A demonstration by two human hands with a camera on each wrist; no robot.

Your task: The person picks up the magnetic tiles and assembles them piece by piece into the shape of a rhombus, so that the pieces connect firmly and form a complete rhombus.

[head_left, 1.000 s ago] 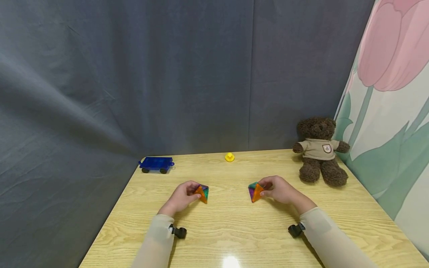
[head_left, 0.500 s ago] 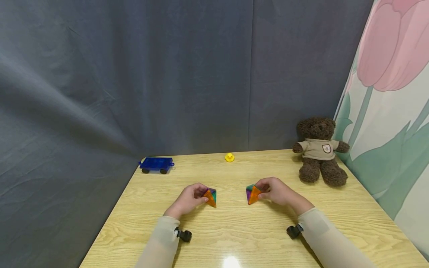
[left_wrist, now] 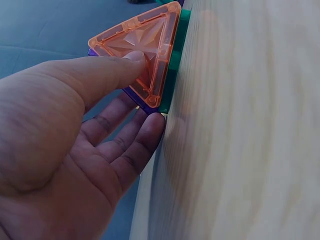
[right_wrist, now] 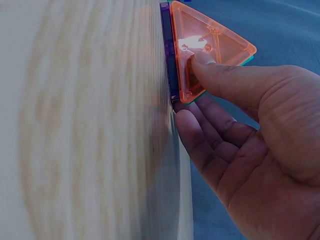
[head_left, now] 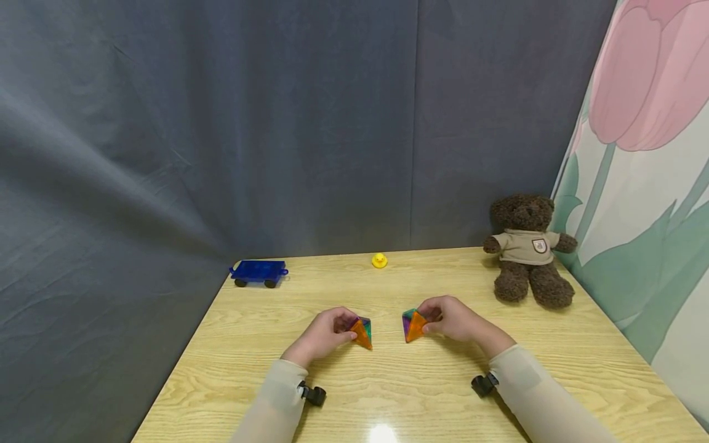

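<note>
Near the middle of the table, my left hand (head_left: pixel 325 336) grips a small pyramid of translucent magnetic tiles (head_left: pixel 362 335), orange, purple and green. In the left wrist view its thumb presses the orange triangle (left_wrist: pixel 137 39), with the fingers behind and below. Facing it across a narrow gap, my right hand (head_left: pixel 455 321) holds a similar magnetic-tile pyramid (head_left: pixel 415 327). The right wrist view has the thumb on that orange face (right_wrist: pixel 222 42), a purple tile (right_wrist: pixel 169 55) along the table side. The two pyramids are apart. Their far sides are mostly hidden.
At the back left of the wooden table (head_left: pixel 382 381) stands a blue wheeled toy cart (head_left: pixel 258 271). A yellow rubber duck (head_left: pixel 379 261) sits at the back middle. On the right sits a brown teddy bear (head_left: pixel 528 252). A dark curtain (head_left: pixel 332 135) hangs behind.
My left hand has moved right and slightly nearer with its pyramid. My right hand has shifted a little left and nearer with the other. The gap between the pyramids has narrowed.
</note>
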